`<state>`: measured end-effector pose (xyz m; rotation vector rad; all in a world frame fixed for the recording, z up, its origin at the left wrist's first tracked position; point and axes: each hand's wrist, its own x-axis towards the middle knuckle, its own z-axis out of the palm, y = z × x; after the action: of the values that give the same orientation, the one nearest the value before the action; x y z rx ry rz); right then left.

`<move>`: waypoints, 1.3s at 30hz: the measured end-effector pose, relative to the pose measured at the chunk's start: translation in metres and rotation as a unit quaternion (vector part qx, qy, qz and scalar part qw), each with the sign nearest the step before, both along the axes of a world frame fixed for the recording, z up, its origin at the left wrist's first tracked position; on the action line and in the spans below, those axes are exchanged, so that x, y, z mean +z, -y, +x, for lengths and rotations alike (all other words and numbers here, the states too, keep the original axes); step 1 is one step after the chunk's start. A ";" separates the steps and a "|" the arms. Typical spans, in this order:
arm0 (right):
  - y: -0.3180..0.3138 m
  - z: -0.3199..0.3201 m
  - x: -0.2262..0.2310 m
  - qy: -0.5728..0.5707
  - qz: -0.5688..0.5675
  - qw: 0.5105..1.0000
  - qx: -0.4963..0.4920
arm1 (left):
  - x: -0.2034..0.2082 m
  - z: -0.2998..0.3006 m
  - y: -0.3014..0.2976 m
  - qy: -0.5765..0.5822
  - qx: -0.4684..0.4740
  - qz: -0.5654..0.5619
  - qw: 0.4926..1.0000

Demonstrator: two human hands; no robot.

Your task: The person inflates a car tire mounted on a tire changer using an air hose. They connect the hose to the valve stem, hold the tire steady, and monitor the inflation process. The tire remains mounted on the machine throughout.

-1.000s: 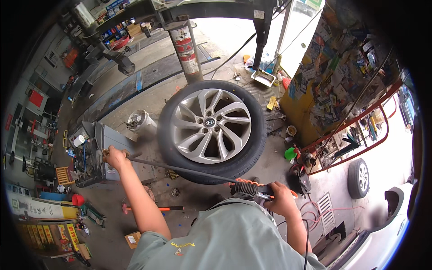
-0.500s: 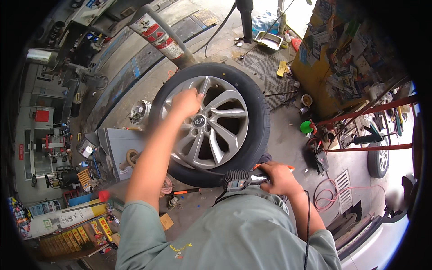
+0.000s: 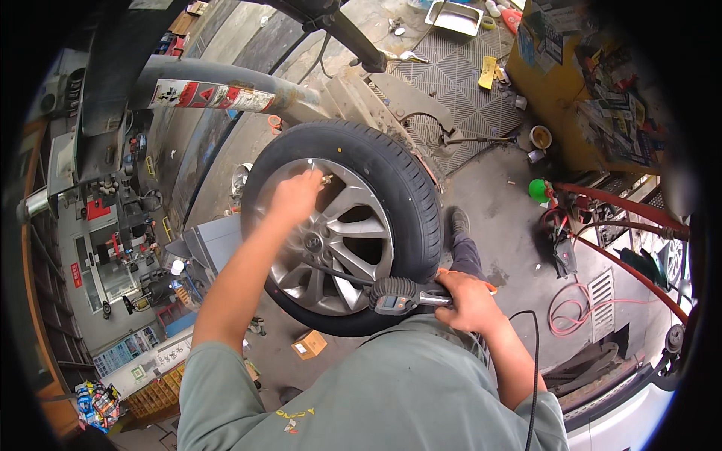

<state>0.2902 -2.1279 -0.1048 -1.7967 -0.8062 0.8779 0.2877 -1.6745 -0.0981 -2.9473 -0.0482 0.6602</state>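
A tyre inflator gauge (image 3: 398, 295) is being gripped in the closed right hand (image 3: 468, 299), low against the tyre (image 3: 410, 188), which is lying just ahead of both hands. The valve stem (image 3: 325, 179) at the rim's far edge is being pinched by the left hand (image 3: 295, 195), the fingers (image 3: 310, 179) closed around it. A thin black hose (image 3: 338, 272) is being stretched across the silver wheel (image 3: 353, 233) between the two hands.

The left hand (image 3: 295, 197) covers the valve on the wheel (image 3: 331, 229) — fingertip grip unclear.
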 end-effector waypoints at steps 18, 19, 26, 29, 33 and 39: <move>-0.021 0.010 -0.026 0.039 -0.035 0.999 0.002 | -0.008 0.009 0.034 0.002 0.090 0.026 0.996; -0.019 0.005 -0.030 0.043 -0.051 0.998 0.000 | -0.007 0.006 0.033 0.009 0.096 0.018 0.995; -0.003 -0.019 -0.063 0.030 -0.108 0.994 -0.006 | 0.002 0.130 0.045 0.084 -0.011 -0.009 0.996; -0.001 -0.018 -0.067 0.009 -0.097 0.995 -0.017 | -0.048 0.204 0.045 -0.080 0.039 -0.134 0.987; -0.001 -0.019 -0.077 -0.015 -0.089 0.996 -0.028 | -0.138 0.251 0.067 -0.381 -0.033 -0.110 0.918; -0.001 -0.022 -0.094 -0.032 -0.059 0.997 -0.046 | -0.210 0.250 0.072 -0.488 0.023 -0.069 0.870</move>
<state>0.2678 -2.1268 -0.1986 -1.8823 -0.6369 0.9352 0.5375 -1.7469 -0.3078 -2.3586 0.0249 2.1126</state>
